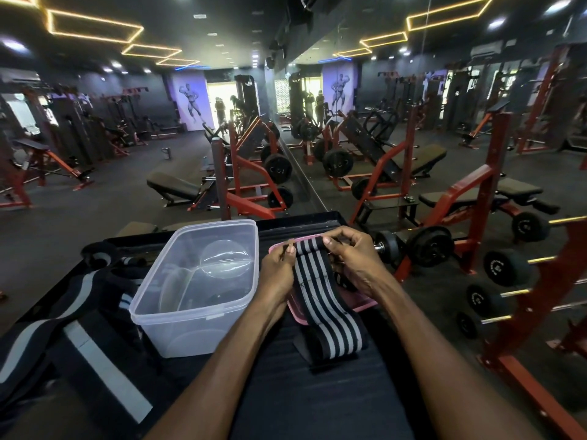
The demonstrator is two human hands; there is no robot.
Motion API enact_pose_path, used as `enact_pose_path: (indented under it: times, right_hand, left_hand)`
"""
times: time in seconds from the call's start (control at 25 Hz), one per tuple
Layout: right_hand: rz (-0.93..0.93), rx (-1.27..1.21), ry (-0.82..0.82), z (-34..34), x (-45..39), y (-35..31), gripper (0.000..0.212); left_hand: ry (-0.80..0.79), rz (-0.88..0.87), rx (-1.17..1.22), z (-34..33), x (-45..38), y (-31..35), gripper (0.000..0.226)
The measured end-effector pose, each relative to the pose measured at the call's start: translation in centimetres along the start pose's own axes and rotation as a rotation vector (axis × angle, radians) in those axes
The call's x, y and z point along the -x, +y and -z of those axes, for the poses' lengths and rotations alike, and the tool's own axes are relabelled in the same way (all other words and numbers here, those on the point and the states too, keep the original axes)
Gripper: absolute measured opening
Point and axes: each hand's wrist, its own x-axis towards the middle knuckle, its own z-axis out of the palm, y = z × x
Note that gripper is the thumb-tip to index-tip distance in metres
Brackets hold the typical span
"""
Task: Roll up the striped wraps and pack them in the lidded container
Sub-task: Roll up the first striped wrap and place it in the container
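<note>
A black-and-white striped wrap (320, 300) lies lengthwise on the dark table, over a pink lid (365, 303). My left hand (275, 281) pinches its far end from the left. My right hand (352, 258) grips the same end from the right, fingers curled over the top edge. The near end of the wrap hangs folded toward me. A clear plastic container (197, 290) stands open and empty just left of my hands. More wraps (79, 300), black with grey stripes, lie loose on the table's left side.
The dark table (305, 404) has a raised rim at its far edge. A red dumbbell rack (508, 274) stands close on the right. Benches and weight machines fill the gym floor beyond, with a mirrored wall behind them.
</note>
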Motion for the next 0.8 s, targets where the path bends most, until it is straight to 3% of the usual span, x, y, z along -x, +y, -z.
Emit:
enact_pose_path:
  times: [0.16,0.28,0.48,0.68,0.8]
  right_hand:
    - [0.008,0.009,-0.033,-0.2,0.3,-0.3,0.009]
    - [0.046,-0.031,-0.048,0.0,0.4,-0.3,0.008]
    - [-0.009,-0.084,-0.102,-0.1,0.8,-1.0,0.007]
    - [-0.028,0.03,-0.131,0.3,0.8,-1.0,0.013]
    - [-0.012,0.031,-0.144,0.5,0.8,-0.9,0.007]
  left_hand:
    - [0.048,-0.045,0.023,0.0,0.2,0.1,0.033]
    - [0.035,-0.039,0.061,0.1,-0.1,0.1,0.018]
    - [0.075,-0.08,0.026,0.0,0.2,0.1,0.017]
    - [0.074,-0.041,0.054,-0.3,0.4,0.2,0.012]
    - [0.024,0.009,0.056,-0.2,0.2,-0.1,0.037]
